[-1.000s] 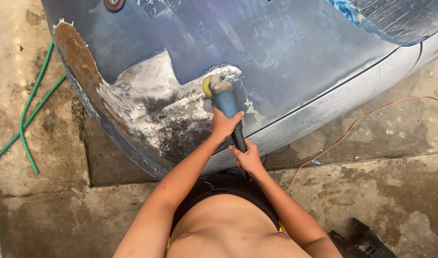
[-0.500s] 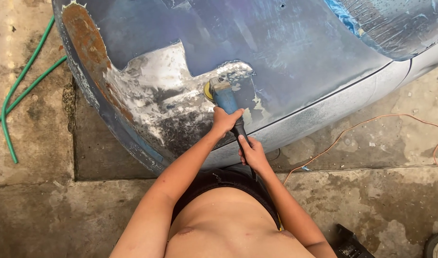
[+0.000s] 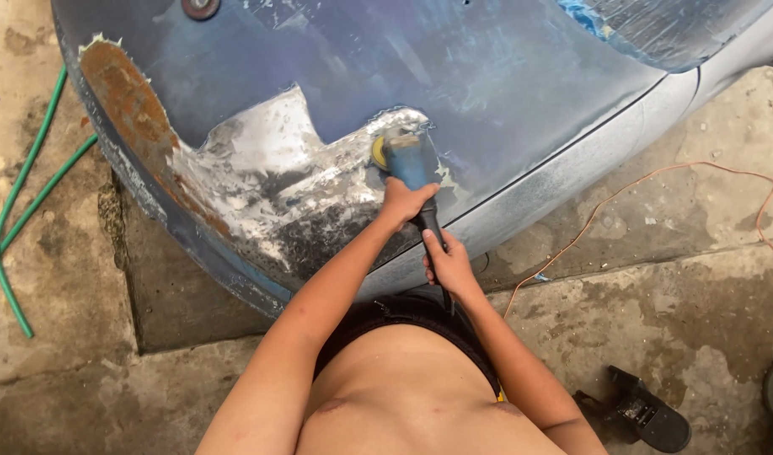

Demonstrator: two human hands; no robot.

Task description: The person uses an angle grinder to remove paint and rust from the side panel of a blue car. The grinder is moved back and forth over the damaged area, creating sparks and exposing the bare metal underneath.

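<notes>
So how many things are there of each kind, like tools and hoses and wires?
Blue power sander, held by left hand and right hand: 1
Blue car panel: 1
Green hose: 1
Orange cord: 1
Black tool on the concrete floor: 1
Total: 5

Angle grinder (image 3: 406, 158) against car body panel (image 3: 487, 76), disc at edge of bare patch (image 3: 268, 181). Left hand (image 3: 406, 202) on grinder body, right hand (image 3: 448, 265) behind it on handle. Hose (image 3: 20, 211) on floor far left; cord (image 3: 622, 202) right; shoe (image 3: 647, 413) lower right.
</notes>
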